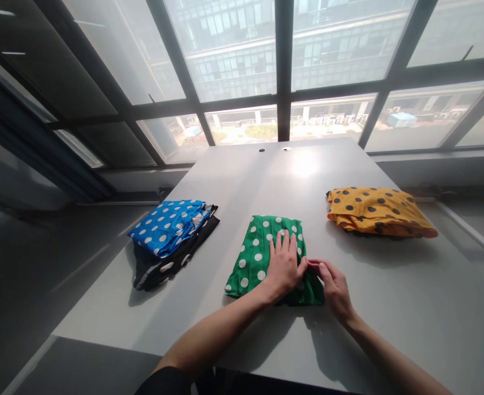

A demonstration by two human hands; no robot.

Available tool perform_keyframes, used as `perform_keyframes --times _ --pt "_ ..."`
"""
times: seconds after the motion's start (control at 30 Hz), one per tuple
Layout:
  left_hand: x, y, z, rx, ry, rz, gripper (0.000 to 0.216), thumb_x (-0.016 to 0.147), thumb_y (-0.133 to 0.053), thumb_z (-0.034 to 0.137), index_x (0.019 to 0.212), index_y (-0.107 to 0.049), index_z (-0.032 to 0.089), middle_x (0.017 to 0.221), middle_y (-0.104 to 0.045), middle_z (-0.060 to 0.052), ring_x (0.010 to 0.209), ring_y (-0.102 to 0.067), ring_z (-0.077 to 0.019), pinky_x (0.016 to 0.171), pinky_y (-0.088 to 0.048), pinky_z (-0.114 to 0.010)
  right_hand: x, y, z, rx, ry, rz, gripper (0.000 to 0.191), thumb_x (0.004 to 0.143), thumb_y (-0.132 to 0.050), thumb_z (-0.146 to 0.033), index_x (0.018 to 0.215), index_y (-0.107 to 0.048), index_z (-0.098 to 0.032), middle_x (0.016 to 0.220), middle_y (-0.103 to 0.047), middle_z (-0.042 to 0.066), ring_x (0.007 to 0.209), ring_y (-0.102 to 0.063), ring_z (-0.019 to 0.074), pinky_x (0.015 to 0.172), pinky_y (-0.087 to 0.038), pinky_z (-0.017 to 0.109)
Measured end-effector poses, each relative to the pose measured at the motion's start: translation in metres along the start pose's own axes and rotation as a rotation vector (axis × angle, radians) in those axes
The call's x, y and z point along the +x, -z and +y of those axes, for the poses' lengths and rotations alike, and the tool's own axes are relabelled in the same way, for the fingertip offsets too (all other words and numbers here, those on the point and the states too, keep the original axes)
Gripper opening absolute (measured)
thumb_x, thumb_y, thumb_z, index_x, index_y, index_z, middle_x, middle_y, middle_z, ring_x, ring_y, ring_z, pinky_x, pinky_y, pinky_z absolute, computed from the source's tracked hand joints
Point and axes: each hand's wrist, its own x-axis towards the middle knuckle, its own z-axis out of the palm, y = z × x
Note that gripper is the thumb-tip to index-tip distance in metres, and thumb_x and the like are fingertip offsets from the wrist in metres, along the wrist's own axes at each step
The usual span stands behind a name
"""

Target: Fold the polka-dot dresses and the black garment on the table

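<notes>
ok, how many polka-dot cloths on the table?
4: green cloth centre, under both hands; blue cloth on the left atop a black cloth; yellow cloth on the right. More may hide beneath the piles.

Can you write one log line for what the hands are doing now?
left hand: flat on green dotted cloth | right hand: pinching its edge | table
</notes>
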Motion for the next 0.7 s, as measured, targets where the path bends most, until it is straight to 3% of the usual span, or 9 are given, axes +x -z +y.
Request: perform_keyframes --times 0.1,0.2,0.3,0.37,0.47,0.57,0.63,0.7 --pt "0.014 -0.014 -0.002 -0.011 0.026 0.047 0.061 0.100 -0.059 0.048 0.151 -0.053 0.015 0.164 -0.045 -0.020 0.158 -0.031 -0.0395 0.128 -0.020 -0.068 0.001 0.003 0.000 0.149 -0.075 0.086 0.046 0.101 -0.053 -0.061 0.092 -0.073 -0.020 0.107 -0.078 0.013 0.103 -0.074 0.0291 0.083 -0.064 0.040" --pt "0.016 -0.024 -0.007 -0.037 0.061 0.077 0.055 0.099 -0.064 0.052 0.138 -0.057 0.014 0.156 -0.053 -0.022 0.155 -0.037 -0.0384 0.126 -0.027 -0.066 0.005 0.007 -0.003 0.213 -0.149 0.145 0.048 0.099 -0.054 -0.062 0.090 -0.072 -0.019 0.102 -0.077 0.013 0.100 -0.073 0.0291 0.065 -0.062 0.033" --pt "0.016 -0.027 -0.012 -0.012 0.072 0.071 0.035 0.096 -0.070 0.034 0.122 -0.060 0.015 0.149 -0.057 -0.022 0.151 -0.042 -0.0378 0.125 -0.031 -0.062 0.009 0.007 -0.008 0.235 -0.141 0.184 0.050 0.098 -0.054 -0.064 0.087 -0.071 -0.019 0.091 -0.074 0.011 0.089 -0.071 0.0265 0.061 -0.062 0.033" --pt "0.019 -0.026 -0.015 -0.027 0.063 0.074 0.019 0.093 -0.064 0.016 0.112 -0.060 0.018 0.142 -0.061 -0.019 0.146 -0.048 -0.0343 0.123 -0.036 -0.057 0.010 0.005 -0.010 0.220 -0.123 0.191 0.050 0.097 -0.055 -0.065 0.085 -0.071 -0.019 0.087 -0.072 0.010 0.085 -0.070 0.0255 0.059 -0.062 0.034" --pt "0.024 -0.020 -0.025 -0.207 0.108 0.109 0.021 0.093 -0.051 0.005 0.106 -0.056 0.022 0.120 -0.069 -0.012 0.123 -0.064 -0.0270 0.107 -0.050 -0.044 0.011 0.003 -0.007 0.136 -0.104 0.175 0.050 0.097 -0.054 -0.065 0.087 -0.072 -0.020 0.091 -0.072 0.010 0.084 -0.071 0.0251 0.065 -0.064 0.036" --pt "0.026 -0.007 -0.045 -0.467 0.274 0.214 0.010 0.098 -0.049 0.015 0.102 -0.053 0.023 0.093 -0.068 -0.004 0.089 -0.070 -0.0219 0.084 -0.055 -0.034 0.011 0.003 0.001 0.016 -0.096 0.129 0.046 0.099 -0.052 -0.059 0.098 -0.074 -0.019 0.103 -0.075 0.011 0.087 -0.074 0.0258 0.078 -0.065 0.042" --pt "0.023 0.003 -0.059 -0.617 0.391 0.275 0.006 0.100 -0.048 0.023 0.105 -0.052 0.022 0.084 -0.065 -0.001 0.073 -0.066 -0.0189 0.074 -0.054 -0.032 0.011 0.002 0.006 -0.081 -0.046 0.075 0.041 0.099 -0.050 -0.050 0.108 -0.076 -0.020 0.116 -0.076 0.013 0.100 -0.074 0.0285 0.092 -0.063 0.047" --pt "0.018 0.012 -0.067 -0.729 0.415 0.264 0.020 0.101 -0.046 0.027 0.119 -0.052 0.020 0.089 -0.069 -0.002 0.070 -0.066 -0.0180 0.072 -0.055 -0.032 0.009 -0.002 0.011 -0.200 0.031 0.027 0.038 0.098 -0.049 -0.039 0.115 -0.077 -0.021 0.127 -0.075 0.013 0.118 -0.070 0.0307 0.108 -0.055 0.053"
